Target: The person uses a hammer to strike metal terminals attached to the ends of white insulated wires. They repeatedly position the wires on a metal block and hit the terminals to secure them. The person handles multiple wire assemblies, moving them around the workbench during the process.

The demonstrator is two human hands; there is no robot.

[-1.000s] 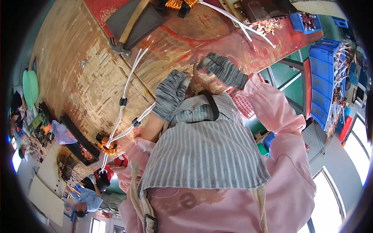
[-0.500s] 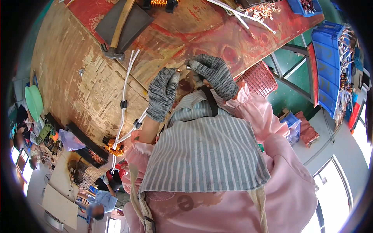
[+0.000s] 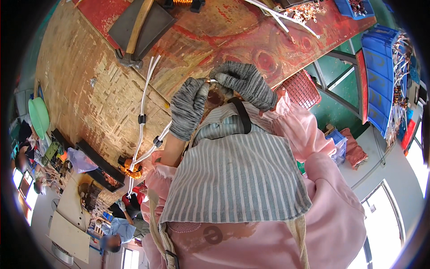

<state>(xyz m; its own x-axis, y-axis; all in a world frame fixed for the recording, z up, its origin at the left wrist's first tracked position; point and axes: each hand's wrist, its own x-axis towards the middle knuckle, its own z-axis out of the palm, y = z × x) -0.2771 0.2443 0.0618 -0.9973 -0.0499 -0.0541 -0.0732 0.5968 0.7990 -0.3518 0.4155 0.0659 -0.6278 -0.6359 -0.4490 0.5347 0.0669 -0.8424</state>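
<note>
My left hand [image 3: 188,109], in a grey knitted glove, pinches a small copper-coloured tip above the near edge of the bench. My right hand [image 3: 244,84], gloved alike, is closed around a small silvery metal piece [image 3: 212,81]. Its end meets the copper-coloured tip between my fingertips; the rest of both is hidden by the gloves. White-sleeved leads [image 3: 144,107] from a copper coil [image 3: 131,168] lie to the left. One of them passes behind my left wrist, and I cannot see whether it reaches my fingers.
A hammer [image 3: 130,59] rests on a dark metal block [image 3: 156,29] on the worn wooden bench [image 3: 67,58]. Copper terminals [image 3: 309,13] and white leads lie at the far right. Beyond the bench are a red basket [image 3: 301,89] and a blue crate [image 3: 378,76] of leads.
The silvery piece in my right hand has moved left and now touches the copper-coloured tip. A small gap stood between them before. My left hand has barely shifted.
</note>
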